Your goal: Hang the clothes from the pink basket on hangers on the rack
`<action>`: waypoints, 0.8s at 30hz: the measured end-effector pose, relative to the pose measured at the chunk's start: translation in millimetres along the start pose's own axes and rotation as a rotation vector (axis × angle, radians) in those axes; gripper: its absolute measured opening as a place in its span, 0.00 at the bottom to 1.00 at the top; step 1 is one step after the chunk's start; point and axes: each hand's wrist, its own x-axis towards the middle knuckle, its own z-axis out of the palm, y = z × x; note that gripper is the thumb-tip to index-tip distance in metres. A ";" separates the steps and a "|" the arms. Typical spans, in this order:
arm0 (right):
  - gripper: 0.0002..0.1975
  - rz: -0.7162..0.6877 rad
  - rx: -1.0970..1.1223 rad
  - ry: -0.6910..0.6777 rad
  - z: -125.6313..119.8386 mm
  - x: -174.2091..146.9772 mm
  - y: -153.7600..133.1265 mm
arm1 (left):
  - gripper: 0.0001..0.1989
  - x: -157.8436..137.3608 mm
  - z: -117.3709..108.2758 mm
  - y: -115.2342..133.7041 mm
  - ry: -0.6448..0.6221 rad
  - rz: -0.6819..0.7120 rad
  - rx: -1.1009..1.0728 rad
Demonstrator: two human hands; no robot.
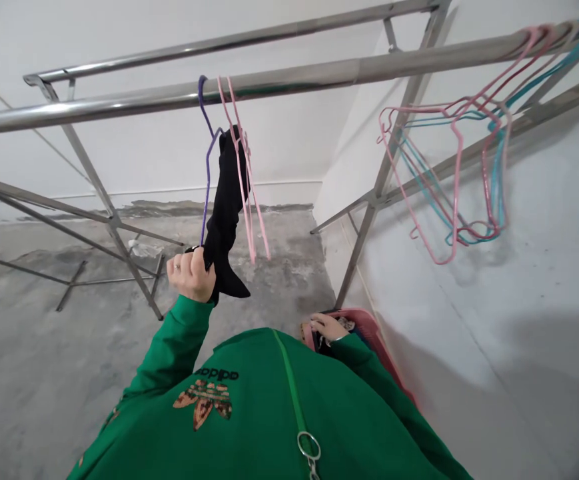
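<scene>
My left hand (192, 275), with a ring on one finger, is closed around a black garment (225, 200) and the lower end of a purple hanger (208, 180). The hanger's hook sits over the metal rail, and the dark cloth hangs down along it, a pointed flap sticking out beside my wrist. Two pink hangers (253, 227) hang just right of the garment. Low on the right, my right hand (328, 327) rests over clothes in a pink basket (366, 325), its fingers stretched out. My sleeve and jacket hide part of the basket.
A metal rack rail (289, 80) runs across the view. Several pink and blue hangers (456, 193) hang at its right end, near the white wall (544, 300). Metal rack legs (132, 270) stand on the concrete floor (34, 353) at left.
</scene>
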 end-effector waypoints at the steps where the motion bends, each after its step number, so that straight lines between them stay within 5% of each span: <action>1: 0.14 -0.001 -0.004 -0.002 -1.2 1.7 -3.8 | 0.15 -4.4 -0.7 -1.9 0.013 0.012 0.005; 8: 0.18 -0.024 -0.028 -0.085 -0.9 13.4 -28.9 | 0.17 -28.4 -16.4 12.4 -0.023 0.096 0.072; 15: 0.16 -0.059 -0.042 -0.142 10.8 17.3 -38.1 | 0.24 -39.8 -11.2 12.2 -0.370 -0.092 -0.024; 19: 0.18 -0.075 -0.001 -0.161 12.8 12.9 -38.5 | 0.18 -39.2 -3.3 1.3 -0.591 -0.267 -0.195; 24: 0.43 -0.162 0.116 -0.206 15.5 0.8 -63.7 | 0.12 -43.1 -8.5 25.7 -0.832 -0.215 -0.608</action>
